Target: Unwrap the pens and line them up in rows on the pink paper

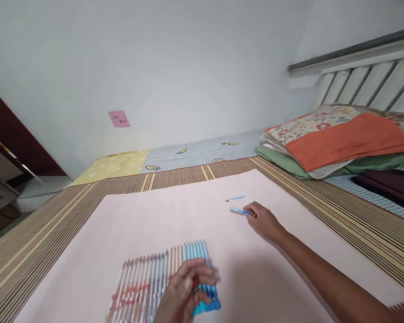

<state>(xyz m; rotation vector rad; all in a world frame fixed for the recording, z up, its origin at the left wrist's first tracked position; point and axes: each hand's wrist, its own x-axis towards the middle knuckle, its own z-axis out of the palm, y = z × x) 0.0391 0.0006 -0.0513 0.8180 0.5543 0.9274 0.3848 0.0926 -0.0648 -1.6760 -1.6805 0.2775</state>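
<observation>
l hand [185, 291] sits low in the middle of the view, on top of a row of pens [144, 282] laid side by side on a big pale pink sheet [155, 211]. the row's pinkish/white on the left half, w/ blue pens [197, 251] on the right end, tips pointing away from the person. l fingers are bent and close together, lying across the lower part of the blue pens; it's blurred, so can't tell if they grip any or just press down.

r hand [264, 220] is stretched out farther up the sheet, well apart from the row, arm coming in from the bottom right corner. thumb + forefinger pinch the near end of a short blue piece [238, 210], which lies flat on the sheet; other fingers tucked in behind. just beyond it, not touching, lies a thin blue pen [236, 198], dark tip to the left.

the sheet rests on a striped brown mat [37, 233] covering a bed. behind the mat: a checked cloth w/ small yellow prints [195, 152] and a yellow cloth [114, 165] beside it on the left. at right, a stack of folded fabrics [336, 139], orange on top, green underneath, w/ a dark maroon cloth [390, 184] near it. pale rail headboard [366, 76] behind the stack. a pink note [119, 119] is stuck on the white wall.
</observation>
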